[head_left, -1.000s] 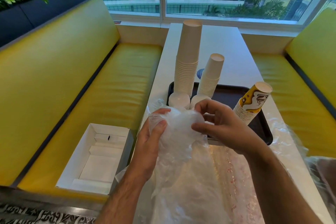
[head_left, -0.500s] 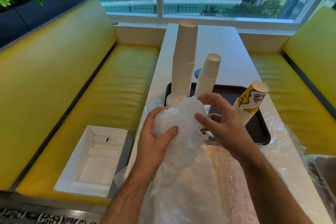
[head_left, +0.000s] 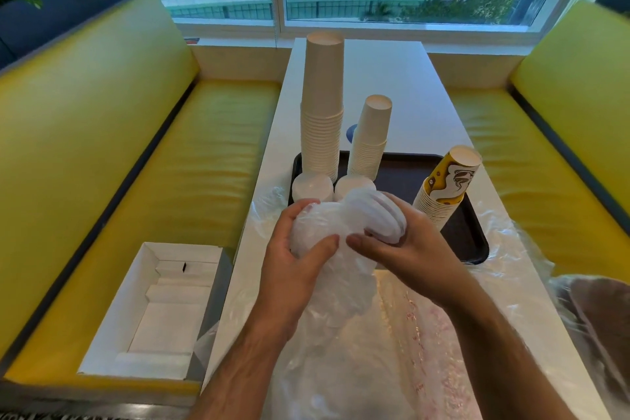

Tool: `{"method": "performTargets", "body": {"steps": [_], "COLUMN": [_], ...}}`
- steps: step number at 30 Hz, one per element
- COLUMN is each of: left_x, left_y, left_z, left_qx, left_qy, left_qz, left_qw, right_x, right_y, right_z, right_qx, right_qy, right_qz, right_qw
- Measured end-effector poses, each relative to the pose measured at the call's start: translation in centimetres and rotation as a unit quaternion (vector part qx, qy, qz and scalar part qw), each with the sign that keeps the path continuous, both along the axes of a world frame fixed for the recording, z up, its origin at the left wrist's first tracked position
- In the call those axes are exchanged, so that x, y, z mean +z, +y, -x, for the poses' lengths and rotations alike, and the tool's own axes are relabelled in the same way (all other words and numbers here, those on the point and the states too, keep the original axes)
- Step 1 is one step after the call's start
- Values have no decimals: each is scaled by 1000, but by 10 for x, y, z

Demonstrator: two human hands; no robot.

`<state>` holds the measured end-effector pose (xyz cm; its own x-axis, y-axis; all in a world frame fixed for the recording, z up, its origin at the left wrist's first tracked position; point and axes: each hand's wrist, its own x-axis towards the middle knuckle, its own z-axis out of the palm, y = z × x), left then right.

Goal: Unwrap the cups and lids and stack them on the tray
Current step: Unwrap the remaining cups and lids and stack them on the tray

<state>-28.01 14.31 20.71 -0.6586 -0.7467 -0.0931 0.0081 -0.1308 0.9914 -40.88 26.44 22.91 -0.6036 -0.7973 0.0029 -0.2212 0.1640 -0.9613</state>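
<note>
Two hands meet over the near end of the table [head_left: 381,85], both wrapped around one bundle. Your left hand [head_left: 293,251] comes up from below with the forearm angled inward, palm against the left side of the clear plastic wrap [head_left: 341,286], thumb lying across its front and fingers curled over the top. Your right hand [head_left: 405,242] reaches in from the right, wrist bent, its fingers curled over the far side of the stack of white lids [head_left: 375,211] and its thumb pointing left beneath it, nearly touching the left thumb. So both hands are grasping: the left holds the wrap, the right holds the lids.

The lids lie on their side, their round edges showing as thin ridges, bare at the right end and covered by crinkled film at the left. The wrap hangs down from the hands in a loose, glossy sleeve toward you.

Just beyond your hands sits the dark tray [head_left: 467,235]. On it stand a tall stack of white cups [head_left: 322,106], upside down, and a shorter white stack [head_left: 370,136] beside it, each with a low pile of white lids [head_left: 312,185] in front. A leaning stack of yellow printed cups [head_left: 446,187] stands at the tray's right. More clear film [head_left: 511,242] lies spread over the table's right side. An open white box [head_left: 153,310] rests on the yellow bench [head_left: 191,160] to your left.
</note>
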Motion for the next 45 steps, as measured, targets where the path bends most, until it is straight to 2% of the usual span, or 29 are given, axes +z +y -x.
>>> {"method": "performTargets", "body": {"steps": [4,10,15,17,19,22,25,28,33,45], "left_x": [-3,-5,-3,-2,-3,-4,-5,-6,-8,-11], "left_y": [-1,-1,1,1,-1,-5,-8,-9,-13,-17], "left_z": [6,10,14,16,16,13,9,7,1,-6], "left_qx": [1,6,-6,-6,2,17,21,21,23,37], "left_qy": [2,-9,-4,-6,-7,1,6,4,11,25], "left_qz": [-11,-1,-9,-10,-9,-20,-32,-31,-37,-53], "left_qw": [1000,1000,1000,1000,1000,1000,999,999,999,998], "right_x": [-1,-2,0,-4,-10,-34,-74,-114,-139,-153], "right_y": [4,4,3,6,10,17,14,6,-6,-14], "right_z": [3,12,15,20,30,57,76,83,93,102], "right_qx": [70,84,34,1,-79,-198,-173,-147,-138,-111], "right_qy": [-82,-159,-177,-162,-129,5,107,163,195,181], "right_qz": [8,14,54,61,60,-42,-184,-250,-243,-297], "right_qw": [994,984,982,985,987,979,962,943,940,931]}}
